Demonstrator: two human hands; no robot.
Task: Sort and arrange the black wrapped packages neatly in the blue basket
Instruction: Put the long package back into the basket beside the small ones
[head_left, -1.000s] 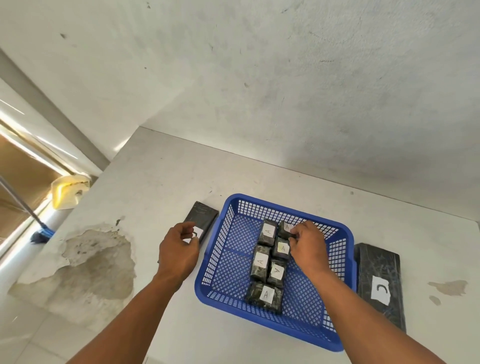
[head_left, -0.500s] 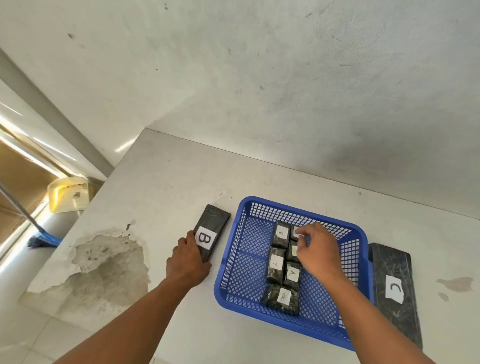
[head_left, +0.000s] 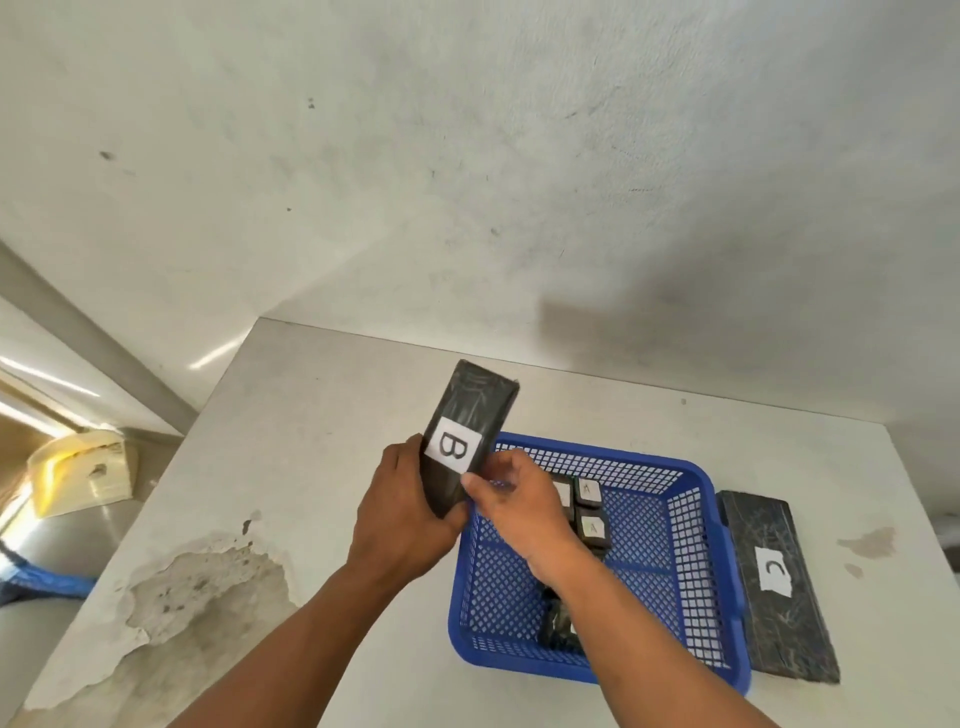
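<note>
A long black wrapped package with a white "B" label (head_left: 464, 422) is raised off the table, just left of the blue basket (head_left: 696, 582). My left hand (head_left: 402, 514) grips its lower end from the left and below. My right hand (head_left: 519, 506) pinches its lower right edge with thumb and fingers. Inside the basket lie several small black packages with "A" labels (head_left: 591, 527), partly hidden behind my right forearm. A long black package with a "C" label (head_left: 774, 587) lies flat on the table against the basket's right side.
The pale table (head_left: 311, 441) has a patch of peeled surface (head_left: 208, 582) at the front left. Walls close the back. A yellowish object (head_left: 83, 473) and something blue (head_left: 31, 577) sit on the floor beyond the table's left edge.
My left hand has lifted the "B" package off the table and tilted it upright. My right hand has left the small packages in the basket and come across to the "B" package.
</note>
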